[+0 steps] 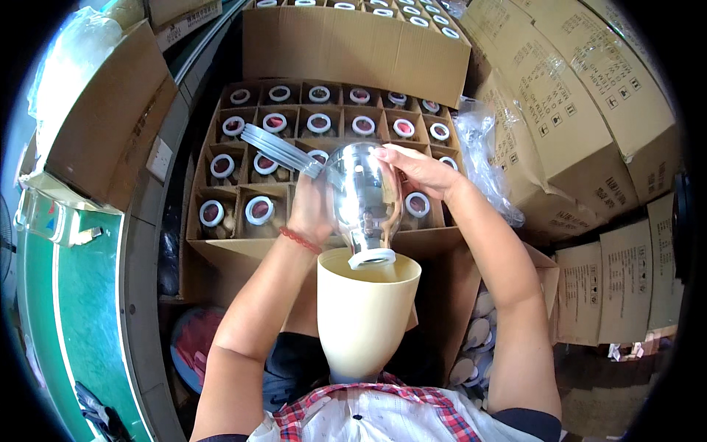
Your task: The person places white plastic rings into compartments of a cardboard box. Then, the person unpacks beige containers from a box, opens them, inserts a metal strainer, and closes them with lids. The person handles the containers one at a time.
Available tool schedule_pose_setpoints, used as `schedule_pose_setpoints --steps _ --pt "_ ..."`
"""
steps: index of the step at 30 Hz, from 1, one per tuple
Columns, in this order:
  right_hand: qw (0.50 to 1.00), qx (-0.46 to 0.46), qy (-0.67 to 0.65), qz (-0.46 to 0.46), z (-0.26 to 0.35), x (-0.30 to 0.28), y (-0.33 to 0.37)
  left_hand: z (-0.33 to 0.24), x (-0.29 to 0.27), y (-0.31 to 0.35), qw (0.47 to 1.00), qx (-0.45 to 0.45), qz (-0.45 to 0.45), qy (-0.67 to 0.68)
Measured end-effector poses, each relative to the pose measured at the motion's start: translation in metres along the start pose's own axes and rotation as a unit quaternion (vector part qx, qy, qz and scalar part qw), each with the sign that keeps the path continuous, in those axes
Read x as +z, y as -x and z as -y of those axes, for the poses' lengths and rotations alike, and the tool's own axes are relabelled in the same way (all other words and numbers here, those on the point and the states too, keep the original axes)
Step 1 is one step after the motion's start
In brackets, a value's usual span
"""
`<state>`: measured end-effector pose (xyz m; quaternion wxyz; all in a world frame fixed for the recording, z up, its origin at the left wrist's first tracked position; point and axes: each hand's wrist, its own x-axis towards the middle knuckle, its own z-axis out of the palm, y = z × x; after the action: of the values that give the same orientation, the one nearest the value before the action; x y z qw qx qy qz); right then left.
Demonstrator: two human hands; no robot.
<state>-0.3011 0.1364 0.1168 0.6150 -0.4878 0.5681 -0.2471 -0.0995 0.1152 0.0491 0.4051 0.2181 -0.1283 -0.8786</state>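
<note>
My left hand (312, 210), with a red beaded bracelet at its wrist, is closed around the left side of a mirror-silver flask (366, 188). On its upper right side my right hand (423, 171) grips the same flask. It is tipped neck down, its white mouth ring (372, 258) at the open top of a cream tapered container (368, 313). That container stands upright in front of my body. A stack of thin pale grey pieces (278, 149) juts out above my left hand; whether my fingers hold it is hidden.
Ahead sits a divided carton (221, 241) of white-ringed vessels, with another carton (353, 48) behind. Stacked cartons (567, 110) and clear plastic wrap (486, 147) line the right. Pale discs (477, 331) lie low right. A green-topped bench (88, 295) runs along the left.
</note>
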Motion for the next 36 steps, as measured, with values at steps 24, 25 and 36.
schedule_pose_setpoints --steps 24,25,36 --pt "0.885 -0.017 0.323 0.336 0.006 0.047 0.046 -0.030 -0.075 0.086 0.985 0.166 -0.029 -0.037" --pt "0.879 -0.024 0.337 0.337 0.006 0.048 0.043 -0.029 -0.073 0.088 0.982 0.176 -0.037 -0.059" --pt "0.820 -0.051 0.519 0.236 0.016 0.075 0.053 -0.007 -0.045 0.086 0.970 0.181 0.013 -0.163"
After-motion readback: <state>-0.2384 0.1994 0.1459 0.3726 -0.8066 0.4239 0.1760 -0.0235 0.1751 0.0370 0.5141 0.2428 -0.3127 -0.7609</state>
